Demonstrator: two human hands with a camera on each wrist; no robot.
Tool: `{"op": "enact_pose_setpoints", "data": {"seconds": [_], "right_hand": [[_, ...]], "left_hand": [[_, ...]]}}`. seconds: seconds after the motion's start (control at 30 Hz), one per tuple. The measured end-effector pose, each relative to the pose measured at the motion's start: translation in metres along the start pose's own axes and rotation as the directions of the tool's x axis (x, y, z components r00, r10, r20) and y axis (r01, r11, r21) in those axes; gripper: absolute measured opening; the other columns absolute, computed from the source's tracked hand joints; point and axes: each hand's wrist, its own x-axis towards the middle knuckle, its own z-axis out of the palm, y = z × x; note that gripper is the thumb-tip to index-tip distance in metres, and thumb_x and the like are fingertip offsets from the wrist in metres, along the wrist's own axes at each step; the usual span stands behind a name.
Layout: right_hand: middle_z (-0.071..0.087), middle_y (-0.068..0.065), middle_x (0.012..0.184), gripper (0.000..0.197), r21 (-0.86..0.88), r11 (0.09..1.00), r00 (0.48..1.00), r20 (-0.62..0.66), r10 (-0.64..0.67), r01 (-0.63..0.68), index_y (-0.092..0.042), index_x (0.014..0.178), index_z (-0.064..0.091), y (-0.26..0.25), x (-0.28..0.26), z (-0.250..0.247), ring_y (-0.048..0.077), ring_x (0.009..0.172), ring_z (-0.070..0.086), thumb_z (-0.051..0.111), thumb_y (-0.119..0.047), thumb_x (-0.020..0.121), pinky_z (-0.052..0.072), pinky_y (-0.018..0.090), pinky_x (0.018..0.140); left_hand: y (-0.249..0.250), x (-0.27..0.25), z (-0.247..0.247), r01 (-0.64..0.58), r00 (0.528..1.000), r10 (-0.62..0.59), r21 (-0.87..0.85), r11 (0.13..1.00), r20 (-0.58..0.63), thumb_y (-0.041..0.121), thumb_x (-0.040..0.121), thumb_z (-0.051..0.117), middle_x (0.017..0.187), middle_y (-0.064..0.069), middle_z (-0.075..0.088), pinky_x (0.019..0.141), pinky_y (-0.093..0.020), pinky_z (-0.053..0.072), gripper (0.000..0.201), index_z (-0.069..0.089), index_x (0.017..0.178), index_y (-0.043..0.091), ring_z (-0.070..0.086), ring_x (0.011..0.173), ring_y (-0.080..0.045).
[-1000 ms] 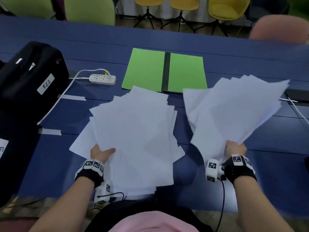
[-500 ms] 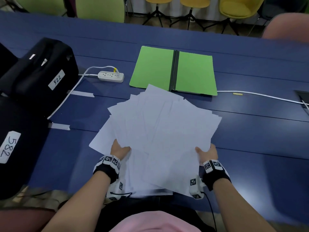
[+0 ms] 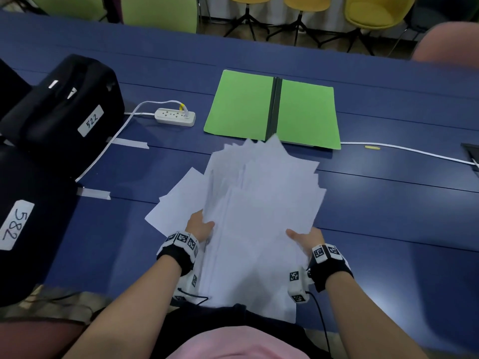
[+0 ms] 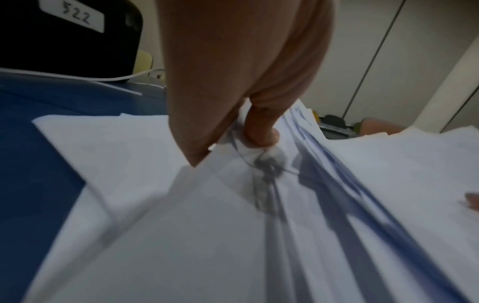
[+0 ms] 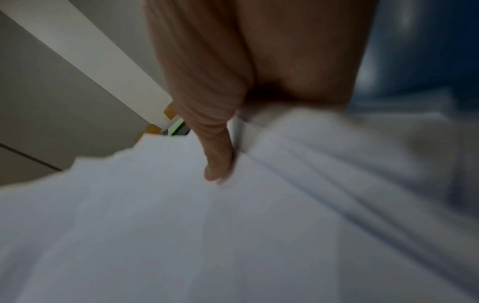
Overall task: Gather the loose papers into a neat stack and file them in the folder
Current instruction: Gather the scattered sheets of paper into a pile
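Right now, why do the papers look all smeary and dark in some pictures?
Head view: bright and mostly sharp, though the papers are slightly smeared. Left wrist view: dimmer, with blue shadows between sheets beside the left hand. Right wrist view: darkest and very blurry around the right hand.

We see two black bags [image 3: 62, 104] with number labels, a white power strip [image 3: 175, 117], and yellow chairs [image 3: 373, 11] behind our blue table [image 3: 388, 229].

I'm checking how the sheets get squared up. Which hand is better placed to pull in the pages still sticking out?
Probably the left hand: the stray sheets fan out on its side of the papers. The right hand grips the tidier opposite edge.
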Motion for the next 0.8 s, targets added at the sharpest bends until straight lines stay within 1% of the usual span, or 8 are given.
{"op": "enact_pose_setpoints", "data": {"seconds": [0.1,0.17,0.27,0.33,0.37,0.57,0.7,0.8], "right_hand": [[0.06,0.02,0.126,0.053,0.001,0.998,0.995,-0.082,0.059,-0.059,0.008,0.122,0.055,0.005,0.001,0.001,0.036,0.115,0.058,0.075,-0.016,0.079,0.045,0.038,0.094],[0.061,0.023,0.125,0.053,-0.044,0.996,0.99,-0.122,0.076,-0.082,0.011,0.12,0.055,0.006,0.001,-0.003,0.037,0.114,0.058,0.074,-0.018,0.08,0.046,0.04,0.094],[0.059,0.024,0.125,0.047,-0.091,0.993,0.976,-0.213,0.05,-0.071,0.012,0.12,0.053,0.005,-0.002,-0.006,0.04,0.115,0.057,0.07,-0.013,0.083,0.045,0.042,0.094],[0.054,0.026,0.129,0.051,-0.095,0.994,0.963,-0.269,0.032,-0.06,0.011,0.125,0.046,0.003,-0.007,-0.006,0.04,0.119,0.053,0.068,-0.009,0.084,0.044,0.041,0.093],[0.051,0.026,0.132,0.054,-0.09,0.995,0.959,-0.283,0.023,-0.051,0.009,0.129,0.041,0.002,-0.01,-0.006,0.04,0.121,0.05,0.067,-0.008,0.084,0.043,0.041,0.093],[0.054,0.022,0.134,0.054,-0.125,0.989,0.986,-0.16,0.053,-0.073,0.009,0.131,0.043,-0.001,-0.001,-0.013,0.037,0.121,0.053,0.064,-0.01,0.085,0.042,0.04,0.101],[0.053,0.025,0.133,0.051,-0.117,0.988,0.977,-0.199,0.075,-0.099,0.012,0.129,0.041,0.002,0.002,-0.022,0.04,0.122,0.051,0.062,-0.005,0.086,0.041,0.041,0.1],[0.053,0.026,0.133,0.048,-0.098,0.993,0.977,-0.205,0.051,-0.073,0.011,0.129,0.041,0.001,0.0,-0.021,0.04,0.123,0.051,0.058,0.0,0.086,0.04,0.041,0.101]], "left_hand": [[0.009,0.001,-0.002,0.006,1.0,-0.007,0.048,0.999,0.014,0.012,0.09,0.054,0.09,-0.013,0.063,0.078,-0.03,0.044,0.009,0.061,0.093,0.007,0.055,0.084,-0.024],[0.001,0.001,-0.016,0.112,0.979,-0.085,0.14,0.984,-0.186,0.023,0.087,0.055,0.094,-0.005,0.058,0.086,-0.034,0.043,0.007,0.059,0.087,0.018,0.055,0.096,-0.028],[-0.017,-0.009,-0.039,0.448,0.778,-0.393,-0.005,0.894,-0.491,0.016,0.077,0.062,0.13,-0.017,0.041,0.098,-0.044,0.036,0.046,0.047,0.12,0.008,0.041,0.12,-0.037],[-0.022,-0.019,-0.048,0.583,0.652,-0.555,-0.126,0.802,-0.516,0.01,0.074,0.065,0.137,-0.022,0.032,0.099,-0.044,0.036,0.059,0.037,0.125,0.001,0.038,0.123,-0.039],[-0.025,-0.021,-0.049,0.602,0.634,-0.585,-0.151,0.784,-0.506,0.009,0.074,0.064,0.137,-0.023,0.033,0.097,-0.043,0.037,0.06,0.035,0.125,-0.001,0.04,0.122,-0.039],[-0.022,-0.016,-0.033,0.439,0.781,-0.495,-0.228,0.869,-0.381,-0.001,0.081,0.059,0.125,-0.026,0.052,0.075,-0.04,0.044,0.052,0.033,0.126,-0.005,0.058,0.106,-0.043],[-0.02,-0.009,-0.041,0.384,0.862,-0.399,-0.112,0.916,-0.314,0.0,0.083,0.053,0.094,-0.019,0.06,0.061,-0.03,0.041,0.006,0.052,0.089,0.001,0.055,0.074,-0.03],[-0.015,0.002,-0.036,0.307,0.911,-0.311,-0.059,0.95,-0.272,0.001,0.087,0.05,0.088,-0.015,0.057,0.066,-0.031,0.044,0.019,0.049,0.068,0.005,0.053,0.076,-0.028]]}}
